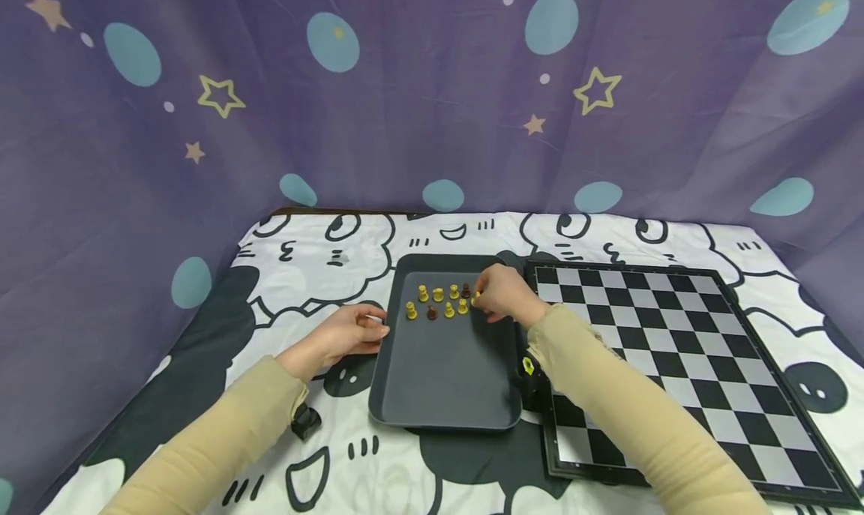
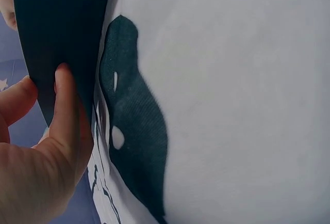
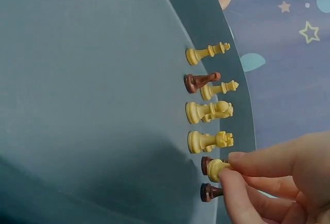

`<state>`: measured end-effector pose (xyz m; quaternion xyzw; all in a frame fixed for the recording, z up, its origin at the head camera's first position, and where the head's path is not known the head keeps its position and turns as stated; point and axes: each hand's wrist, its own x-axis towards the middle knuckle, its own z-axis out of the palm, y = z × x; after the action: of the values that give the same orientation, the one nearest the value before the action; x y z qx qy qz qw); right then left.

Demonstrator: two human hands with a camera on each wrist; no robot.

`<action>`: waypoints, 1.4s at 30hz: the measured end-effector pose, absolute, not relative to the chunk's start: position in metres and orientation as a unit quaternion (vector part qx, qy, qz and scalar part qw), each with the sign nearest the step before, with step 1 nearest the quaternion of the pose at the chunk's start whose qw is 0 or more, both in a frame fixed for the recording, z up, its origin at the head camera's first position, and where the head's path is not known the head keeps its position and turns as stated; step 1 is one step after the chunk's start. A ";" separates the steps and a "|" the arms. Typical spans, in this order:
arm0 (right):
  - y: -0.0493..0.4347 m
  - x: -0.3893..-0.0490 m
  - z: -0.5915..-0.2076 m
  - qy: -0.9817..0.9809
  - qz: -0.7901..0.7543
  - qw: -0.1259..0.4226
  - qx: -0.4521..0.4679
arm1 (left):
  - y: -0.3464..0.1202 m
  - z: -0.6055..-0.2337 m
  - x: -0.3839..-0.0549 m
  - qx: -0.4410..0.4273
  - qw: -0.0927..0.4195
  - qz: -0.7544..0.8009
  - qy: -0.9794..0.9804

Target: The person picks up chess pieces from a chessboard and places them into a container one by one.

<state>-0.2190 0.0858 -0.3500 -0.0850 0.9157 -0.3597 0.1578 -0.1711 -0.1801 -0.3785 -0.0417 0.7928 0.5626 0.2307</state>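
A dark grey tray [image 1: 445, 380] lies on the cloth, with several yellow chess pieces [image 1: 423, 293] and a few dark brown ones [image 1: 432, 313] standing toward its far end. My left hand [image 1: 340, 331] grips the tray's left rim, thumb on one side and fingers on the other in the left wrist view. Over the tray's far right part, my right hand [image 1: 505, 294] pinches a yellow chess piece [image 3: 215, 170] between thumb and forefinger. Its top is hidden by the fingertips. Dark brown pieces [image 3: 209, 193] stand close by, next to a yellow rook [image 3: 206, 141].
A black-and-white chessboard [image 1: 695, 342] with a black frame lies right of the tray, partly under my right forearm. Cartoon-patterned cloth [image 1: 472, 492] covers the table. Behind it hangs a purple curtain [image 1: 432, 110] with stars and blue ovals.
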 end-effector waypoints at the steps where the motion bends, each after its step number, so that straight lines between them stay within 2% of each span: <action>1: 0.086 -0.219 -0.349 0.917 -0.356 0.160 -0.084 | -0.180 -0.378 -0.171 -0.042 0.230 0.563 0.793; 18: 0.081 -0.224 -0.351 0.924 -0.324 0.181 -0.085 | -0.180 -0.377 -0.172 -0.047 0.230 0.562 0.793; 42: 0.081 -0.224 -0.352 0.931 -0.295 0.182 -0.110 | -0.178 -0.375 -0.170 -0.049 0.231 0.556 0.797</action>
<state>-0.2244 0.0810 -0.3523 -0.1105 0.9314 -0.2953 0.1819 -0.1699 -0.1777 -0.3754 -0.0490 0.7970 0.5559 0.2311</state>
